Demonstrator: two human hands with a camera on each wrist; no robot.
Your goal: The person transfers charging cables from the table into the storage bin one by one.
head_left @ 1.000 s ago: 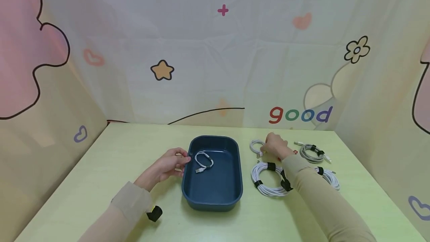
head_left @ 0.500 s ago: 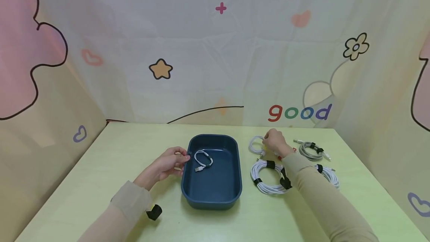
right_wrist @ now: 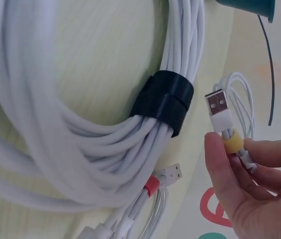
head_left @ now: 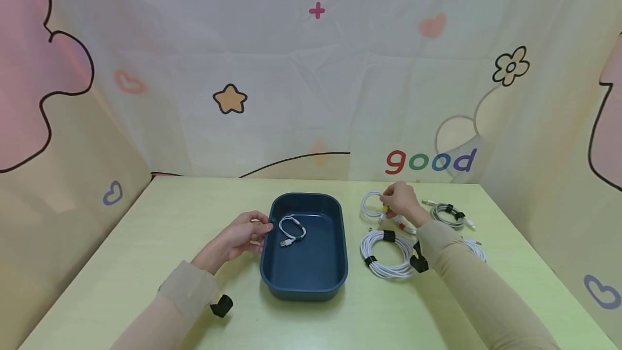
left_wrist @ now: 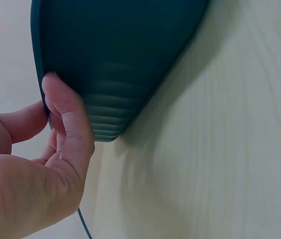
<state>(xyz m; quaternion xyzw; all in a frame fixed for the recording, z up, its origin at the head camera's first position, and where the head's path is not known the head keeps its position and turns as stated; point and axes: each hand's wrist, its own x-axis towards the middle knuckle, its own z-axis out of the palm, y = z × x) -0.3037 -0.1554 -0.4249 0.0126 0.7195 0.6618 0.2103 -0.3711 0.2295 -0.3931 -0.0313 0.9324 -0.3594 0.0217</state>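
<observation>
My left hand (head_left: 243, 236) pinches the left rim of a dark blue plastic bin (head_left: 305, 295), thumb at the top edge and fingers along the outer wall. Inside lies a small looped white USB cable (head_left: 286, 242). My right hand (head_left: 402, 199) pinches a coiled white USB cable (right_wrist: 222, 119) at its yellow strap (right_wrist: 234, 142); the metal plug points up in the right wrist view. Just below that hand lies another white USB cable with a red strap (right_wrist: 152, 185). A large white cable coil (head_left: 389, 271) with black straps lies nearer on the table.
A grey cable coil (head_left: 449, 224) with black straps lies at the right. Another white coil (head_left: 476, 249) is partly hidden by my right sleeve. A printed cloth (head_left: 282, 123) hangs behind the table (head_left: 160, 231).
My right hand has taken hold of the yellow-strapped cable and raised it slightly, showing the red-strapped cable more. The left hand stays on the bin's rim.
</observation>
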